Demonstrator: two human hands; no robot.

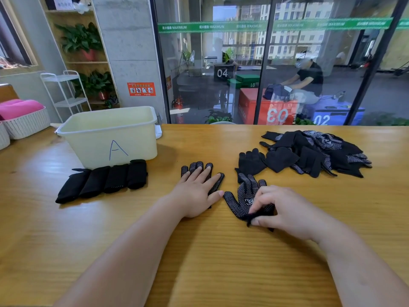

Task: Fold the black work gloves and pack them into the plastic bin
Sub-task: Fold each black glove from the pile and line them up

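Plastic bin (88,147), ahead-left of the left grip (194,191): blue hand-drawn "A" on its near wall.
Green strip (274,25) on the glass wall (199,63), far ahead of both grips: "MAXIMUM" repeated; the characters beside it are too small to read.
Behind the glass: black box (222,73) "04", green box (245,79) "01" upside down, red box (274,114) "03", blue box (332,116) "02".
Orange sticker (141,89) on the pillar (128,41), far ahead-left: pictograms, text illegible.
Glove (243,196) pinched by the right grip (285,209): white logo mark, unreadable.
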